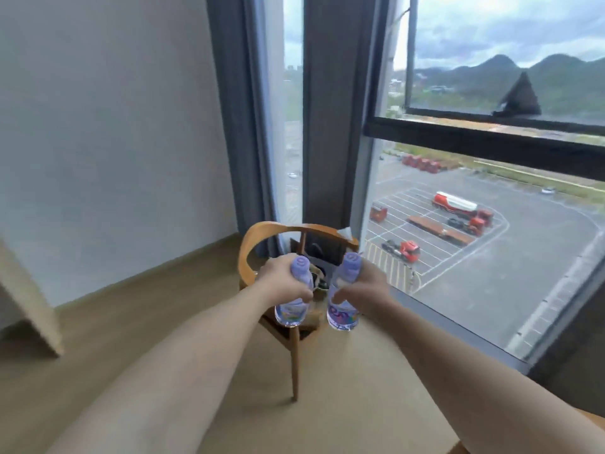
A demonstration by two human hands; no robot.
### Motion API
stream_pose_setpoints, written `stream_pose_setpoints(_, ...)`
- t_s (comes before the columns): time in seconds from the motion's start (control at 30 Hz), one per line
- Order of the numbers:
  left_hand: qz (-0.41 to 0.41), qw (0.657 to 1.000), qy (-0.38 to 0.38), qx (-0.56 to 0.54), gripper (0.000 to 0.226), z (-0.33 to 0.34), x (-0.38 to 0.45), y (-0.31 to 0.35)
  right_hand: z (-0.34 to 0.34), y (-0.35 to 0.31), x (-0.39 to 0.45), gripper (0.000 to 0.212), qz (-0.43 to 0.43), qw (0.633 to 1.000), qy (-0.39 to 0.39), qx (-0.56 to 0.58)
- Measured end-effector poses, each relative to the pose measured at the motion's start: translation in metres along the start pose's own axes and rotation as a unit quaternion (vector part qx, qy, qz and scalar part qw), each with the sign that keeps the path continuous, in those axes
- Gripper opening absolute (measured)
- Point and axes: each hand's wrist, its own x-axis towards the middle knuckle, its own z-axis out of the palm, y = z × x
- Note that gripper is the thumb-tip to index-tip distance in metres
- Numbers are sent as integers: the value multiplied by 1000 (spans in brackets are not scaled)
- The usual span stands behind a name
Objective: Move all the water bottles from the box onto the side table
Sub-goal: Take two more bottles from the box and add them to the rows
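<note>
My left hand grips a clear water bottle with a lilac cap, held upright in the air. My right hand grips a second bottle of the same kind, also upright. Both bottles hang side by side above a wooden chair. Dark things lie on the chair seat behind the bottles; I cannot tell whether a box is among them. No side table is in view.
The wooden chair stands in the room's corner on a tan floor. A large window runs along the right, with grey curtains beside it. A pale wall is at left, and a light wooden panel leans at far left.
</note>
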Motion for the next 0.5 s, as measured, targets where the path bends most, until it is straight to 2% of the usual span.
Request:
stream_pose_setpoints(0.23,-147,979,136,-43,48,-109,-44,-132,140,-96,-5,39,-86,984,-158,-10)
stream_pose_setpoints(0.5,-298,909,289,-21,52,-203,-97,-248,302,-188,-10,39,-155,936,-316,5)
